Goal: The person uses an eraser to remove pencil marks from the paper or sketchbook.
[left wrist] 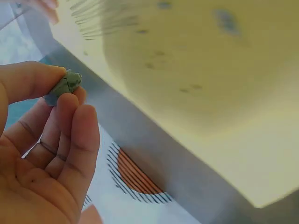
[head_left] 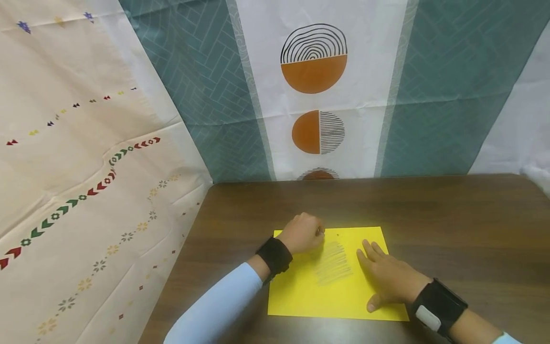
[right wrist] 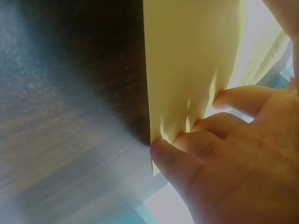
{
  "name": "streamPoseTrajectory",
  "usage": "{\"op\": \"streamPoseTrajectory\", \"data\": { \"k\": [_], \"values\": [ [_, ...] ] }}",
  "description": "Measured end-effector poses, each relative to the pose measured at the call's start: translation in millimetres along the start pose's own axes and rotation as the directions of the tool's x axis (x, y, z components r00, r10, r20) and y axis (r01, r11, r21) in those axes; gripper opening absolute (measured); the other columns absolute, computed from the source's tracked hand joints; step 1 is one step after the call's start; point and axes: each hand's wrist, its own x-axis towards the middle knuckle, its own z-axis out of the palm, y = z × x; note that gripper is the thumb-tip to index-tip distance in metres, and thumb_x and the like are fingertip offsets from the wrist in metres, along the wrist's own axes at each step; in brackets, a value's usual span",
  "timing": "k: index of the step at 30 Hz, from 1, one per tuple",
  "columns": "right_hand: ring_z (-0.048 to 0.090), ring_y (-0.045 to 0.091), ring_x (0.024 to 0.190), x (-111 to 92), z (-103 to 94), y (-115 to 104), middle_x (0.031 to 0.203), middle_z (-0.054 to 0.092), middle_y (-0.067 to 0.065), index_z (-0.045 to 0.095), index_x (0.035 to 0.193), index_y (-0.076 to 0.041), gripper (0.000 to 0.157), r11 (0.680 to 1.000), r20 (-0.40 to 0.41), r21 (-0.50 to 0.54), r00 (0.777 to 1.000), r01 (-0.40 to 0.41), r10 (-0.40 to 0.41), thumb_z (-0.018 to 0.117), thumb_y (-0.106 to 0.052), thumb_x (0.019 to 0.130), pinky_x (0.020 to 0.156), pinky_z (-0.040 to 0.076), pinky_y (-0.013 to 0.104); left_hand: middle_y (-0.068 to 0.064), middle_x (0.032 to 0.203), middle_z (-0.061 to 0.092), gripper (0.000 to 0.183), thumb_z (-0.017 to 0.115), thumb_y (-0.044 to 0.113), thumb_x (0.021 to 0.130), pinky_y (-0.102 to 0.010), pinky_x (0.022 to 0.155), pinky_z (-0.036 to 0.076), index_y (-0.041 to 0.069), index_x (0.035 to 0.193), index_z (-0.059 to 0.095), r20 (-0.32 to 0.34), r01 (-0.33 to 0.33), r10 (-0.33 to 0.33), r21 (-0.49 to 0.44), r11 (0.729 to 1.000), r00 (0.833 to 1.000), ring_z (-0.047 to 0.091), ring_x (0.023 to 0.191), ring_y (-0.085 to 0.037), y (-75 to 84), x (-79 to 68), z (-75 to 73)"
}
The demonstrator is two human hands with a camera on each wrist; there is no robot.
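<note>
A yellow sheet of paper [head_left: 301, 296] lies on the brown table, with a patch of grey diagonal strokes [head_left: 333, 265] near its middle. Over the sheet's upper left part is my left hand [head_left: 302, 233]. In the left wrist view its thumb and fingertips pinch a small, cracked grey-green lump [left wrist: 67, 85], which the head view hides; its exact kind is unclear. Several dark specks [left wrist: 159, 53] dot the paper near that hand. My right hand [head_left: 388, 277] rests on the sheet's right side with fingers spread, and the fingertips touch the paper in the right wrist view.
The wooden table [head_left: 472, 229] extends to both sides of the sheet. Behind it hangs a green and white patterned cloth [head_left: 318, 100]. A cream embroidered cloth [head_left: 86, 181] hangs along the left. Each wrist wears a black band [head_left: 275, 257].
</note>
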Motion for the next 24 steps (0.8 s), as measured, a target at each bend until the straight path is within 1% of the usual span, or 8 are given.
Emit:
{"op": "streamPoseTrajectory", "data": {
  "k": [3,6,7,10,13,16,19,24],
  "values": [
    [0.027,0.061,0.138,0,0.1,0,0.155,0.023,0.04,0.044,0.145,0.013,0.127,1.0,0.0,0.003,1.0,-0.002,0.002,0.087,-0.065,0.054,0.101,0.037,0.069,0.006,0.064,0.052,0.014,0.065,0.008,0.091,-0.018,0.052,0.032,0.013,0.079,0.07,0.021,0.006,-0.006,-0.004,1.0,1.0,0.038,0.052,-0.006,8.3,10.1,-0.2],
    [0.027,0.062,0.138,0,0.1,1,0.154,0.024,0.041,0.044,0.145,0.013,0.126,1.0,-0.004,0.004,1.0,0.002,-0.002,0.087,-0.065,0.055,0.101,0.037,0.069,0.007,0.068,0.059,0.014,0.066,0.008,0.091,-0.017,0.053,0.035,0.014,0.08,0.072,0.037,0.009,-0.008,-0.011,1.0,0.999,0.042,0.053,-0.005,15.0,17.6,3.0],
    [0.027,0.062,0.138,0,0.1,1,0.154,0.024,0.041,0.044,0.145,0.013,0.126,1.0,-0.005,0.004,1.0,0.004,-0.004,0.087,-0.065,0.055,0.101,0.037,0.069,0.008,0.072,0.063,0.013,0.067,0.008,0.09,-0.016,0.054,0.038,0.014,0.082,0.074,0.038,0.005,-0.005,-0.015,1.0,0.999,0.045,0.054,-0.005,17.3,19.3,4.4],
    [0.027,0.062,0.138,0,0.9,1,0.154,0.024,0.041,0.044,0.144,0.013,0.126,1.0,-0.005,0.007,1.0,0.011,-0.011,0.087,-0.065,0.055,0.101,0.037,0.069,0.008,0.076,0.067,0.012,0.067,0.007,0.089,-0.014,0.055,0.04,0.013,0.084,0.076,0.043,-0.017,0.018,-0.017,1.0,0.999,0.047,0.055,-0.003,23.3,23.4,10.9],
    [0.026,0.062,0.138,0,3.2,2,0.154,0.023,0.041,0.043,0.145,0.013,0.126,1.0,0.003,0.018,1.0,0.008,-0.008,0.087,-0.064,0.055,0.101,0.036,0.069,0.007,0.066,0.06,0.016,0.066,0.007,0.088,-0.015,0.05,0.037,0.012,0.075,0.073,0.056,-0.021,0.022,-0.017,1.0,0.998,0.043,0.051,-0.004,28.0,25.7,21.2],
    [0.026,0.061,0.138,1,4.7,2,0.155,0.023,0.04,0.043,0.145,0.013,0.125,1.0,0.007,0.029,1.0,0.007,-0.007,0.088,-0.062,0.056,0.102,0.036,0.069,0.009,0.058,0.051,0.023,0.065,0.007,0.088,-0.017,0.045,0.036,0.015,0.066,0.065,0.067,0.01,-0.011,0.016,1.0,0.998,0.042,0.047,-0.005,30.8,26.4,31.9],
    [0.026,0.061,0.139,1,5.3,2,0.155,0.023,0.04,0.043,0.145,0.013,0.124,1.0,0.007,0.022,1.0,0.008,-0.008,0.089,-0.061,0.057,0.101,0.037,0.068,0.011,0.056,0.049,0.027,0.065,0.008,0.088,-0.019,0.043,0.038,0.018,0.064,0.06,0.059,0.027,-0.032,0.087,0.996,0.998,0.044,0.046,-0.006,32.7,27.1,39.3],
    [0.026,0.06,0.139,1,3.3,4,0.155,0.023,0.039,0.043,0.146,0.012,0.124,1.0,-0.017,0.009,1.0,0.011,-0.011,0.089,-0.06,0.057,0.099,0.039,0.068,0.007,0.056,0.043,0.027,0.064,0.009,0.089,-0.021,0.043,0.036,0.017,0.065,0.054,0.023,-0.005,0.0,0.198,0.98,1.0,0.039,0.046,-0.008,34.8,28.9,39.5]
  ]
}}
